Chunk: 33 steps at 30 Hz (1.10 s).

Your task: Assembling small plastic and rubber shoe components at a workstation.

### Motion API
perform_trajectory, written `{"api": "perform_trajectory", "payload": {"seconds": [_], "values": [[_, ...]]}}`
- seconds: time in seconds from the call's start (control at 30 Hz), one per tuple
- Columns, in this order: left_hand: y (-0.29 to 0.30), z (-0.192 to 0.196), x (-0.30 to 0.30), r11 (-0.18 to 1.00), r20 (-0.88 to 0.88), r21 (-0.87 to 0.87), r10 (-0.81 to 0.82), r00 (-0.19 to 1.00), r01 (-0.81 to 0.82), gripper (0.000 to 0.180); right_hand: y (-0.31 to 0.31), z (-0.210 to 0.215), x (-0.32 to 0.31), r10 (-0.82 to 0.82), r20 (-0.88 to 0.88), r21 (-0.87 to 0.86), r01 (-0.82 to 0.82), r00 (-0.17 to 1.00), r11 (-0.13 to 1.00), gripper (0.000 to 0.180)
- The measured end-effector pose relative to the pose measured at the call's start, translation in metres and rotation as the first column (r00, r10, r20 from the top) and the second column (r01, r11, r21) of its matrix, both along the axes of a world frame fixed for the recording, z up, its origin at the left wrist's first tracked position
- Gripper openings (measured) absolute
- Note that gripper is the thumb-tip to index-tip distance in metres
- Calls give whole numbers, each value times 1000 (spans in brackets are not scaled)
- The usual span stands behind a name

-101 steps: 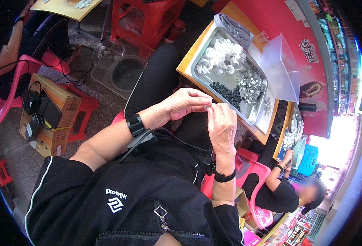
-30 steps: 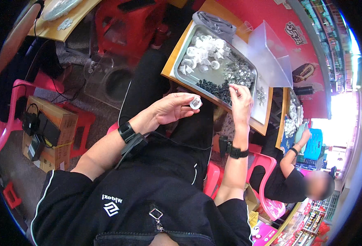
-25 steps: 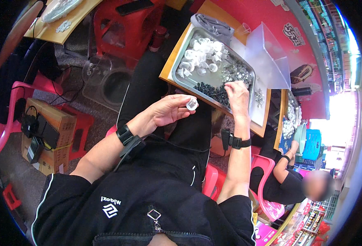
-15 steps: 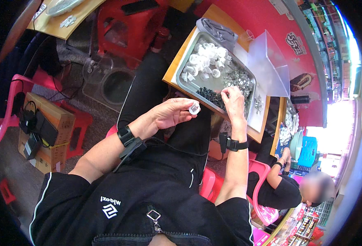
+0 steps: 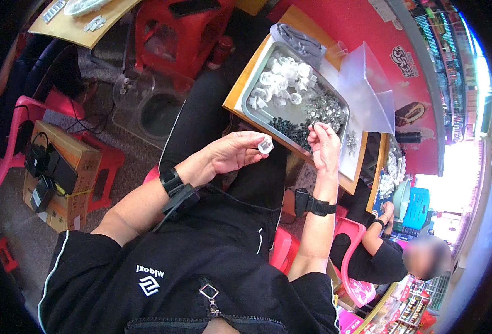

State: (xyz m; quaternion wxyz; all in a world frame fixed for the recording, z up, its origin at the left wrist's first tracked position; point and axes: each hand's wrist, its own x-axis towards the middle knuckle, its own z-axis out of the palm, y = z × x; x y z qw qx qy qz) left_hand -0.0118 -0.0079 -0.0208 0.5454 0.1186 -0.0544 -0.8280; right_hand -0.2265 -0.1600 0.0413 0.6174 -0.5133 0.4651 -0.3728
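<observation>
Between the fingertips of my left hand [image 5: 234, 153] is a small round white plastic part [image 5: 265, 146], held in front of the tray's near edge. My right hand [image 5: 325, 146] is over the edge of a grey metal tray [image 5: 267, 116], its thumb and fingers pinched together; whatever is in the pinch is too small to make out. White plastic parts [image 5: 284, 78] are heaped in the tray's far left. Next to my right fingertips are a pile of small silvery metal pieces [image 5: 327, 106] and a pile of small black pieces [image 5: 290, 128].
A grey cloth [image 5: 299, 42] lies behind the tray, and a clear plastic sheet-like box [image 5: 366, 80] stands to its right. Red stools [image 5: 173, 33] and a cardboard box [image 5: 62, 172] are at left. Another person [image 5: 377, 250] sits at right by a pale green bowl [image 5: 403, 197].
My right hand has shifted slightly right, its fingers still pinched. The left hand keeps the white part nearly in place, turned a little.
</observation>
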Motion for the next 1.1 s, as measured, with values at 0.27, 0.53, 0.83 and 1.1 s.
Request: {"api": "perform_trajectory", "payload": {"seconds": [0.27,0.53,0.83,1.1], "values": [[-3,-2,-1,1000,16,-3,0,1000,0,24,14,1,-10,9,318,212,-80,948,974,19],[-1,-1,-3,1000,10,30,-5,1000,5,24,31,4,-2,-2,424,253,-116,906,960,17],[1,2,-2,999,-4,40,-3,1000,4,26,56,15,11,-66,461,265,-67,885,962,16],[2,4,-2,998,10,59,-17,1000,16,28,85,37,32,38,256,20,-45,966,999,21]]}}
